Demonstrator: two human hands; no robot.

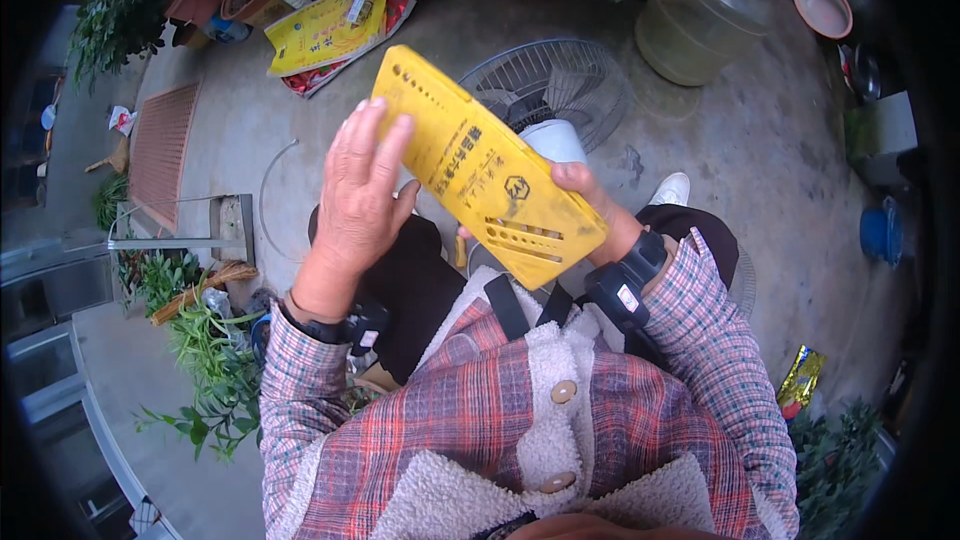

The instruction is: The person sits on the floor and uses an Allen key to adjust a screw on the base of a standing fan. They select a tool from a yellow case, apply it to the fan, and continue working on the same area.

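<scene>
A flat yellow plastic tool case (485, 165) with dark printing, round holes and slots is tilted in front of my chest, over my lap. My right hand (600, 205) grips its right side, thumb on the upper face and the other fingers hidden underneath. Along the left edge, my left hand (365, 185) has its fingers stretched out, the fingertips at or just touching the case. Behind the case, a fan (590, 85) with a round wire guard and a pale housing sits on the floor, partly covered. Whether the case is latched I cannot tell.
Potted plants (255, 0) and a yellow-and-red sack (330, 30) are at the far left. A large translucent jug (690, 35) and a pink basin (822, 6) stand far right. A metal frame (235, 225) and greenery lie left; a blue container (880, 232) is on the right.
</scene>
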